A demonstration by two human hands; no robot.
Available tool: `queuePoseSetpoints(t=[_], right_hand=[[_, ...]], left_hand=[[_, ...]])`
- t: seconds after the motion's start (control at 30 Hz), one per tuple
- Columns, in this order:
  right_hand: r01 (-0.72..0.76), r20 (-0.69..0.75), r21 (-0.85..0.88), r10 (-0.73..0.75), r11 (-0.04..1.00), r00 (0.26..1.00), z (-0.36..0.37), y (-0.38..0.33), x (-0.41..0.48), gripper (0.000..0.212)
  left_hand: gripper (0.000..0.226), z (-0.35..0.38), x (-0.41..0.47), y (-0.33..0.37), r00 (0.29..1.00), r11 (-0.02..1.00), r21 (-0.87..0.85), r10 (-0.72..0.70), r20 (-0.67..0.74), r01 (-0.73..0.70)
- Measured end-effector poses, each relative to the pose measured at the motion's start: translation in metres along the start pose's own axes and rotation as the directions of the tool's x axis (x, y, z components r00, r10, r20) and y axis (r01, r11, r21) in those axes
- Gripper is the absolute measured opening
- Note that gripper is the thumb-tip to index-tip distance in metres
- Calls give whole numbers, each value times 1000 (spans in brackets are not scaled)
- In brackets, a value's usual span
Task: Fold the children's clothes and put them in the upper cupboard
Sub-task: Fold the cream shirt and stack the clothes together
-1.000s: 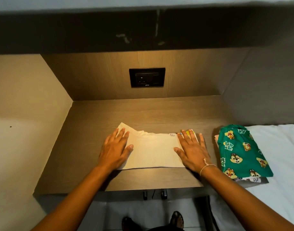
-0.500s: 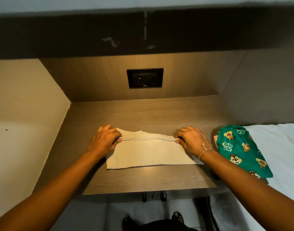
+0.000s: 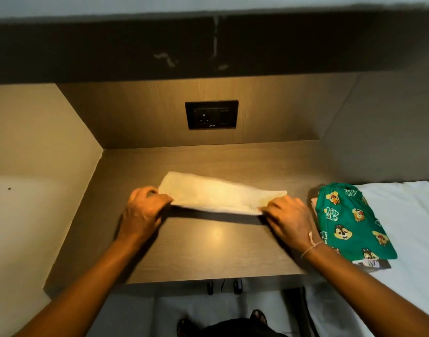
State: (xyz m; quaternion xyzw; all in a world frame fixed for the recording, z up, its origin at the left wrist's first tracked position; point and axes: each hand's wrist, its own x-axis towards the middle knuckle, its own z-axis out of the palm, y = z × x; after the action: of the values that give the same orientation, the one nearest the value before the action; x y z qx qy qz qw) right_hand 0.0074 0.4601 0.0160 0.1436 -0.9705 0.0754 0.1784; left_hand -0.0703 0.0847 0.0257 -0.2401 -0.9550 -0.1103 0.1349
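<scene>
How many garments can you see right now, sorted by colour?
Cream: 1, the cream garment, pinched by left hand and right hand.
Green: 1, the green chipmunk-print garment.
Grey printed: 1, the grey garment underneath it.
Total: 3

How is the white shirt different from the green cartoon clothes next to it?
The cream garment is plain; the green chipmunk-print garment has a pattern all over. The cream one is pinched at its near edge by the left hand and right hand and lifted; the green one lies untouched, already folded, atop a small pile. Both are folded small.
</scene>
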Motion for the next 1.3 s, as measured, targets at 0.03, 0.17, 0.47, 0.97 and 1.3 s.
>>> queuePoseSetpoints(t=[0.03, 0.17, 0.47, 0.97, 1.3], right_hand=[[-7, 58, 7, 6, 1000, 998, 6, -7, -12, 18], [-122, 204, 28, 113, 992, 972, 7, -24, -28, 29], [-29, 463, 26, 14, 999, 886, 37, -90, -10, 67], [-170, 616, 113, 65, 979, 785, -33, -128, -27, 48], [-257, 391, 406, 87, 877, 916, -7, -116, -13, 36]], left_hand=[[22, 6, -11, 3, 997, 999, 0, -33, 75, 33], [28, 14, -29, 8, 989, 997, -12, -76, 130, 78], [83, 45, -23, 79, 857, 940, 31, -322, 402, 338], [70, 68, 88, 2, 861, 993, 118, -73, 504, 15], [56, 31, 59, 31, 964, 995, -66, -61, 259, 81]])
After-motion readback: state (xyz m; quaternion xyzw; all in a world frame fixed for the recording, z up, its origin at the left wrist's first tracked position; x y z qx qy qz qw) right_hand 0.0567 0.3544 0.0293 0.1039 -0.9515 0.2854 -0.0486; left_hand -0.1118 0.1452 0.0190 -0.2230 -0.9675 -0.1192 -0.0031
